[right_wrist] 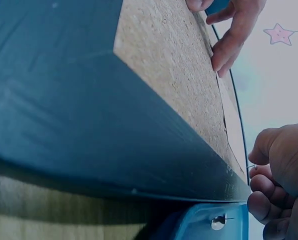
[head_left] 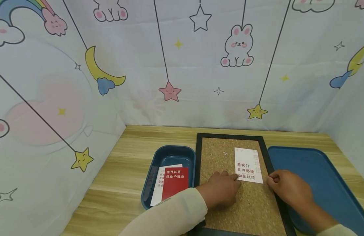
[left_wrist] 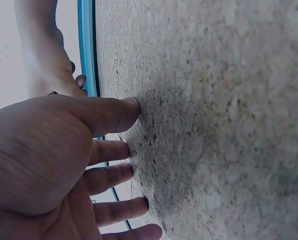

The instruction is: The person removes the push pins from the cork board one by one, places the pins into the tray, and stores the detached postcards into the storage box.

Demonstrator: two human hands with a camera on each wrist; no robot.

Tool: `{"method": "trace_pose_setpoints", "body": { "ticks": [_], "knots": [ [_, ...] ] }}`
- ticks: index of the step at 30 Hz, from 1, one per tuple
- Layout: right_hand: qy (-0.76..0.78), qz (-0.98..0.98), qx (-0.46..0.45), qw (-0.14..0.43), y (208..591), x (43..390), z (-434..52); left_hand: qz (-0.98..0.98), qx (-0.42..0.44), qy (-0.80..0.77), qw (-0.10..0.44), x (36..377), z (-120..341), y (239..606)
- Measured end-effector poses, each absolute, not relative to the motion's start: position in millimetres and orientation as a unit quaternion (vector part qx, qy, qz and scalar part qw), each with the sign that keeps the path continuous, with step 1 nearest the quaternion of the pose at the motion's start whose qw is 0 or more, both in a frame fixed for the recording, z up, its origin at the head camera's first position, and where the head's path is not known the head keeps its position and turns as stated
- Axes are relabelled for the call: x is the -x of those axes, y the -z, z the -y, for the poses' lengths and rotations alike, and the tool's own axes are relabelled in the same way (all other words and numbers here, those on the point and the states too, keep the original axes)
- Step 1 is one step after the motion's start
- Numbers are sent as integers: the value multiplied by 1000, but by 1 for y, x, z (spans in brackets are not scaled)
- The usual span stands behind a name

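A white card [head_left: 246, 160] printed with red characters lies on the cork board [head_left: 220, 203], near its right side. My left hand [head_left: 221, 190] rests on the cork with its fingertips at the card's lower left corner. In the left wrist view its fingers [left_wrist: 111, 177] are extended and spread over the cork. Beside the card's lower right corner, my right hand [head_left: 291, 186] pinches a small pin [right_wrist: 251, 166] between thumb and index finger. Only the thin metal point shows; the head is hidden by the fingers.
Left of the board, a deep blue tray [head_left: 176, 149] holds a red card [head_left: 177, 182] over a white one [head_left: 156, 188]. A wide blue tray [head_left: 305, 164] stands at the right, with a loose pin [right_wrist: 218, 223] in it. A black frame [head_left: 199, 157] edges the board.
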State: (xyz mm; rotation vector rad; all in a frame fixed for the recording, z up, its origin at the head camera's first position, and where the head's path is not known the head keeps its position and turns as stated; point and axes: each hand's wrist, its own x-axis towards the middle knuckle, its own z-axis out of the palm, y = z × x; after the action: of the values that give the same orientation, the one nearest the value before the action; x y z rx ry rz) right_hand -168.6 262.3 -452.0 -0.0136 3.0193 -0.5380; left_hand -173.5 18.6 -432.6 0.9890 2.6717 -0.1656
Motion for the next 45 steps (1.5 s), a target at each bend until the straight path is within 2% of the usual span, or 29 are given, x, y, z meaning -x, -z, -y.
{"method": "trace_pose_setpoints", "body": {
  "ticks": [9,32,45],
  "knots": [
    [169,-985,1,35,454,168,-270,-926,-343,53,150,175,-19,436],
    [170,-982,-14,85,447,169,-290,-925,-346,55,150,174,-18,431],
    [157,-983,-18,91,446,169,-297,-926,-344,60,147,173,-18,431]
  ]
}}
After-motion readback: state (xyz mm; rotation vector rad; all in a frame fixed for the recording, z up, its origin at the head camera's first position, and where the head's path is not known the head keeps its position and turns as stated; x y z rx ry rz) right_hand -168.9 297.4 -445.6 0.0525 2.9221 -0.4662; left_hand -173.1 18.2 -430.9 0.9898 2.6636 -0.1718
